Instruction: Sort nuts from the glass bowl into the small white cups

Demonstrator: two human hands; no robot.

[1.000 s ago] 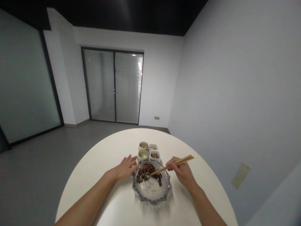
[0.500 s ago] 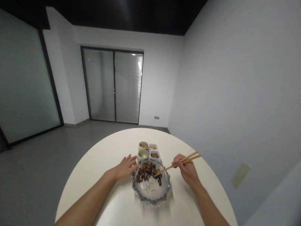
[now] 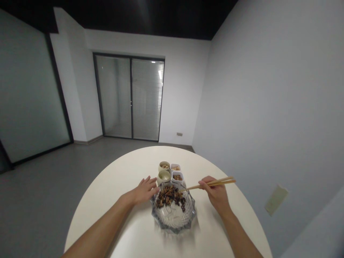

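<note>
A clear cut-glass bowl [image 3: 174, 219] stands on the round white table [image 3: 113, 190], with a heap of dark and tan nuts [image 3: 170, 196] in its far half. My left hand [image 3: 144, 190] rests flat against the bowl's left rim, fingers spread. A pair of wooden chopsticks [image 3: 212, 184] is gripped in my right hand [image 3: 216, 193], to the right of the bowl. The chopstick tips sit near the bowl's far right rim, close to the small white cup [image 3: 177, 177].
Behind the bowl stand small cups: a round pale one [image 3: 163, 176], another round one [image 3: 164, 166] and a square white one [image 3: 175, 167], each holding nuts or seeds. A grey wall runs along the right; sliding glass doors are far behind.
My right hand has drawn the chopsticks up and to the right, out of the nut heap to the bowl's far right rim. My left hand has stayed put.
</note>
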